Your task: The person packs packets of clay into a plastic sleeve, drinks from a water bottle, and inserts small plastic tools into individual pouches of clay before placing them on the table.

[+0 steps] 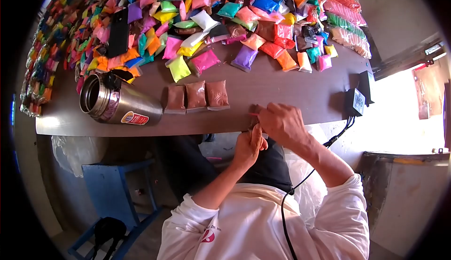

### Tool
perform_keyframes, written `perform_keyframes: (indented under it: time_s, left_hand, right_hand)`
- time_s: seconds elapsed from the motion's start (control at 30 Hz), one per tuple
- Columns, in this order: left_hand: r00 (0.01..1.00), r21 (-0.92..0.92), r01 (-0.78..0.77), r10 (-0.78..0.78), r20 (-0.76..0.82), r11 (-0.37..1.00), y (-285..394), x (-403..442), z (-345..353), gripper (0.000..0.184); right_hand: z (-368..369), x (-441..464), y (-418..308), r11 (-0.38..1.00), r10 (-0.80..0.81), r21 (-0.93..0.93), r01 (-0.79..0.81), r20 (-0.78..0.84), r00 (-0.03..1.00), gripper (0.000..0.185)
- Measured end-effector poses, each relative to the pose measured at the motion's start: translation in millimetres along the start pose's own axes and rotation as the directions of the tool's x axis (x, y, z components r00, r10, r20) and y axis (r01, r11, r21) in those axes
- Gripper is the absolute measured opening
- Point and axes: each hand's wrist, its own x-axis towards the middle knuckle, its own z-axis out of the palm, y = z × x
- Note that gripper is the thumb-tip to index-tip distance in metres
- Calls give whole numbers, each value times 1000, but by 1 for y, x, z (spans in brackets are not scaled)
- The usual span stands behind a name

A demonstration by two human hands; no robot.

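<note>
At the table's front edge my two hands are close together. My right hand (282, 121) is closed, its fingertips pinched, and a thin pinkish-red piece (253, 114) pokes out at them. Just below, my left hand (249, 146) is closed with the thumb raised. A dark brown bit shows between the hands, mostly hidden by the fingers. To their left, three flat clear packets of brown material lie in a row: a left packet (175, 99), a middle packet (195, 95) and a right packet (217, 95).
A steel flask (136, 101) lies on its side at the left, mouth toward the left. Colourful packets (205, 20) are heaped across the back of the table (310, 88). A dark phone-like slab (118, 34) rests on them. A cabled black box (355, 102) stands at the right edge.
</note>
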Motion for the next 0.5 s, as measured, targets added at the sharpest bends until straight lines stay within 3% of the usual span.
perform_keyframes:
  time_s: [0.1, 0.17, 0.23, 0.27, 0.37, 0.5]
  left_hand:
    - [998, -4, 64, -64, -16, 998, 3, 0, -3, 64]
    - [994, 87, 100, -96, -48, 991, -2, -1, -4, 64]
    - [996, 84, 87, -83, -39, 993, -6, 0, -8, 64]
    - [996, 82, 86, -84, -28, 993, -9, -3, -9, 64]
    - [996, 34, 86, -84, -38, 996, -9, -2, -4, 63]
    - [995, 18, 90, -89, -33, 996, -10, 0, -2, 63]
  right_hand:
    - [1, 10, 18, 996, 67, -56, -69, -37, 997, 6]
    - [3, 10, 28, 982, 128, -131, -139, -94, 987, 5]
    - [-5, 9, 28, 921, 371, 188, -340, -168, 913, 7]
    - [-9, 6, 22, 868, 453, 276, -413, -96, 886, 13]
    - [1, 1, 4, 773, 560, 348, -530, 18, 828, 18]
    - [9, 0, 3, 748, 521, 404, -527, 136, 843, 22]
